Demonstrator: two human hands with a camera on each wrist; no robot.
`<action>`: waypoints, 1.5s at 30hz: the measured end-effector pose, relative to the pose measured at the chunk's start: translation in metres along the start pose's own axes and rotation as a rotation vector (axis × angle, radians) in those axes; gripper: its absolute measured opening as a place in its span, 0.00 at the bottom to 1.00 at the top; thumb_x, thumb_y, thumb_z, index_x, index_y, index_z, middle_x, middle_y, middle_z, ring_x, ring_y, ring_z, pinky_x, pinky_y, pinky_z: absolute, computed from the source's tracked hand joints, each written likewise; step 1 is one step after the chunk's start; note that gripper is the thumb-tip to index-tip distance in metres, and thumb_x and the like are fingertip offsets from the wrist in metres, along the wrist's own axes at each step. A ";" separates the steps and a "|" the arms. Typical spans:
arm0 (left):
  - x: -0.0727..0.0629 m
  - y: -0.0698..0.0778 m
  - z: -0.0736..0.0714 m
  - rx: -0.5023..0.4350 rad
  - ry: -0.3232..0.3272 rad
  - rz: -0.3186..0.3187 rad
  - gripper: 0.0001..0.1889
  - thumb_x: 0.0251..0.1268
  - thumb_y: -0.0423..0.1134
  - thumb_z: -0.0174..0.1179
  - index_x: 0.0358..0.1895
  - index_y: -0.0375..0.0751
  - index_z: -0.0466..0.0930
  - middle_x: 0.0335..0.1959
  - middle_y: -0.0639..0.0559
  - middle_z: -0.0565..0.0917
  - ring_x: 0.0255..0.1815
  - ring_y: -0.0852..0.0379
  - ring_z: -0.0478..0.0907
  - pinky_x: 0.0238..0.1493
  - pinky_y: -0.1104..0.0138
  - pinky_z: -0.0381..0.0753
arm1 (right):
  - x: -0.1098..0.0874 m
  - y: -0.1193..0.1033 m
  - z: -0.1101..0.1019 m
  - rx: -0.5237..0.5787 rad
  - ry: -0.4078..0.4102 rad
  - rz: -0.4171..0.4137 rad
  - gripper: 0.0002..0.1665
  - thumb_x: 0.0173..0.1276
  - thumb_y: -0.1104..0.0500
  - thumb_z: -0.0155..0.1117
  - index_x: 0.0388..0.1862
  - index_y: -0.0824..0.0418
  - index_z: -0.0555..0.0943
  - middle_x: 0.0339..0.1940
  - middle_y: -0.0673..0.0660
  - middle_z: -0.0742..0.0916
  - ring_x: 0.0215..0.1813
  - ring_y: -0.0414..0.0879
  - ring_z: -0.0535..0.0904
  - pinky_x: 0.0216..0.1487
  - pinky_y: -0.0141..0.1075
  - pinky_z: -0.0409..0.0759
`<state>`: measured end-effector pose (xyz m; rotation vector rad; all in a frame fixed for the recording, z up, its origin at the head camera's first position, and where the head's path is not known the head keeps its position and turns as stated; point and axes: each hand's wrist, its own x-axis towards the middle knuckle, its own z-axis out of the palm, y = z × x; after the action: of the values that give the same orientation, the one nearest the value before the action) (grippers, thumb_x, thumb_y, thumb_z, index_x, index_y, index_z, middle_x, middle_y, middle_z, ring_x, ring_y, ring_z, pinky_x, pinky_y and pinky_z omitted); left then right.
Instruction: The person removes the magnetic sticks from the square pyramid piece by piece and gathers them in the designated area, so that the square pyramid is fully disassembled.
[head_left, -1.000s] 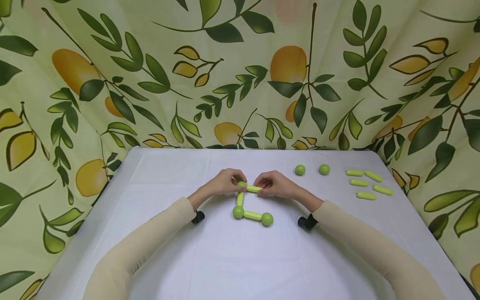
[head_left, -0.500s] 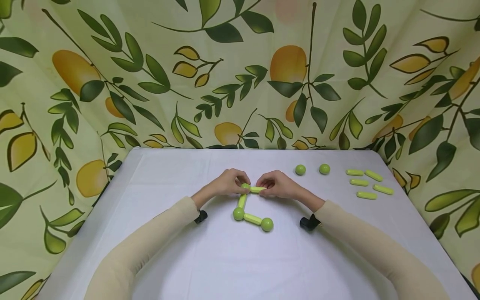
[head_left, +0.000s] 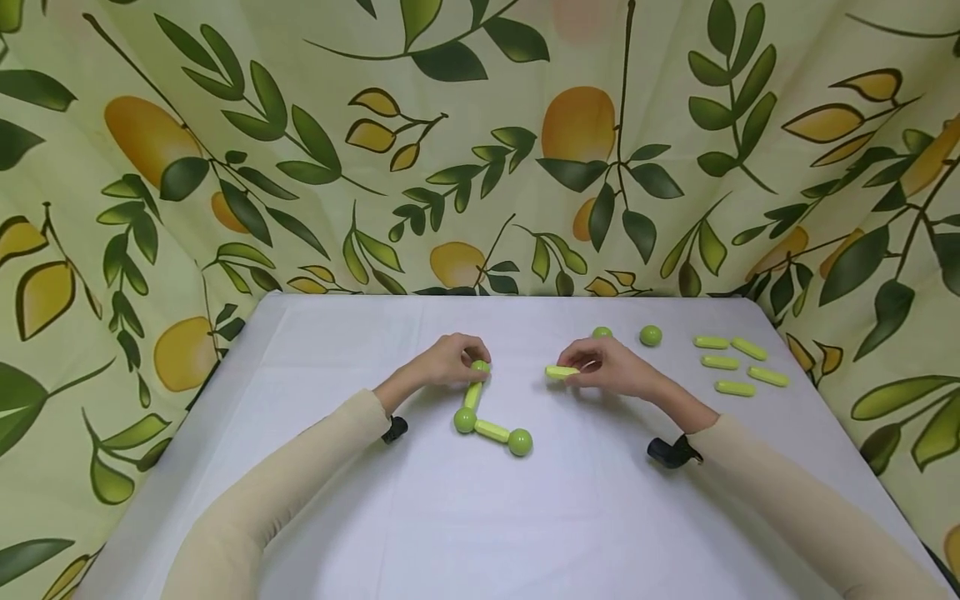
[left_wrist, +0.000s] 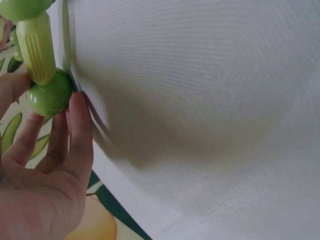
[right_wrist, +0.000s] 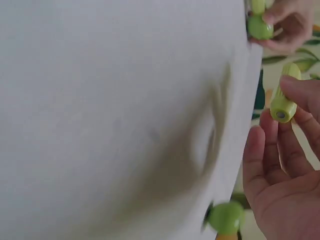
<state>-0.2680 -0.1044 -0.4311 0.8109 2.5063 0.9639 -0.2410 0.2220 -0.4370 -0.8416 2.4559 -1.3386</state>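
My left hand (head_left: 447, 360) pinches a green ball (left_wrist: 50, 93) between thumb and fingers. That ball tops a light green rod (head_left: 473, 395), which runs down to a corner ball (head_left: 464, 420). From there a second rod (head_left: 492, 431) leads to an end ball (head_left: 520, 442), so the joined pieces make an L. To the right, apart from them, my right hand (head_left: 611, 367) holds a single light green rod (head_left: 561, 372) by thumb and fingertips. A round metal spot shows in the end of this rod (right_wrist: 283, 106) in the right wrist view.
Behind my right hand lies a loose green ball (head_left: 602, 332), partly hidden, with another ball (head_left: 650, 336) beside it. Several light green rods (head_left: 720, 362) lie farther right on the white-covered table (head_left: 420, 517). A leaf-and-fruit patterned curtain (head_left: 480, 150) stands along the back and sides.
The rod in my right hand has come away from the left hand's ball and moved right. The L of balls and rods has shifted slightly left with my left hand.
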 end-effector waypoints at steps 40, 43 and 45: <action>-0.005 0.001 0.001 0.005 -0.005 -0.025 0.09 0.66 0.35 0.71 0.46 0.40 0.83 0.47 0.49 0.85 0.43 0.56 0.78 0.48 0.66 0.78 | -0.209 0.078 -0.113 -0.193 0.276 0.188 0.13 0.60 0.72 0.75 0.44 0.65 0.87 0.43 0.42 0.86 0.41 0.32 0.81 0.36 0.23 0.78; -0.005 0.001 0.000 0.007 -0.005 -0.022 0.09 0.66 0.35 0.71 0.46 0.40 0.83 0.46 0.49 0.85 0.42 0.56 0.78 0.47 0.66 0.78 | -0.209 0.077 -0.113 -0.191 0.266 0.192 0.13 0.60 0.72 0.75 0.44 0.65 0.87 0.42 0.44 0.87 0.40 0.34 0.81 0.35 0.25 0.79; -0.005 0.001 0.000 0.010 -0.004 -0.020 0.09 0.66 0.35 0.71 0.46 0.40 0.83 0.46 0.50 0.85 0.42 0.56 0.78 0.47 0.66 0.78 | -0.208 0.077 -0.113 -0.190 0.262 0.193 0.13 0.60 0.72 0.75 0.44 0.65 0.87 0.42 0.45 0.87 0.40 0.34 0.81 0.35 0.25 0.79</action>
<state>-0.2639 -0.1070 -0.4301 0.7888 2.5126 0.9433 -0.1512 0.4538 -0.4533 -0.4737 2.8171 -1.2293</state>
